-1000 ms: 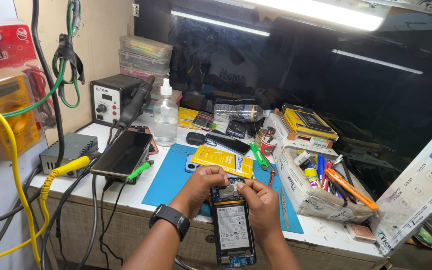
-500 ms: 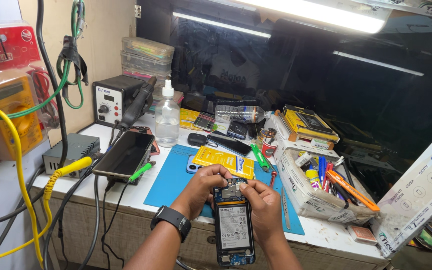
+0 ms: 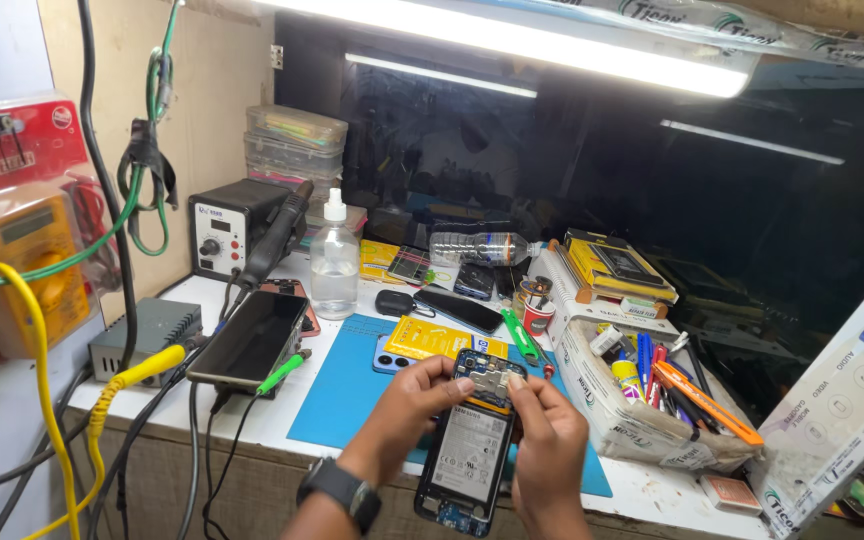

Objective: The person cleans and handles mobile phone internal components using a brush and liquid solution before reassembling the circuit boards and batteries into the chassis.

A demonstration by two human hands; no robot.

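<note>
Left hand point(image 3: 414, 408): wearing a black wristwatch point(image 3: 340, 490), it is gripping the left edge of an opened phone point(image 3: 470, 440), thumb pressing near the top.
Right hand point(image 3: 548, 446): fingers are curling around the right edge, fingertips pinching at the upper end.
Phone: it is hanging back-off, battery showing, above the front edge of the blue mat point(image 3: 352, 390).
Mat: it is carrying a yellow packet point(image 3: 430, 338) and a green-handled screwdriver point(image 3: 520, 336).
Bench point(image 3: 252, 420): the white top is bearing a clear bottle point(image 3: 334, 262), a black tablet point(image 3: 250, 340) and a bin of pens point(image 3: 642, 400).
Room: a strip light point(image 3: 512, 40) is glowing overhead; a yellow multimeter point(image 3: 22, 262) is hanging on the left.
</note>
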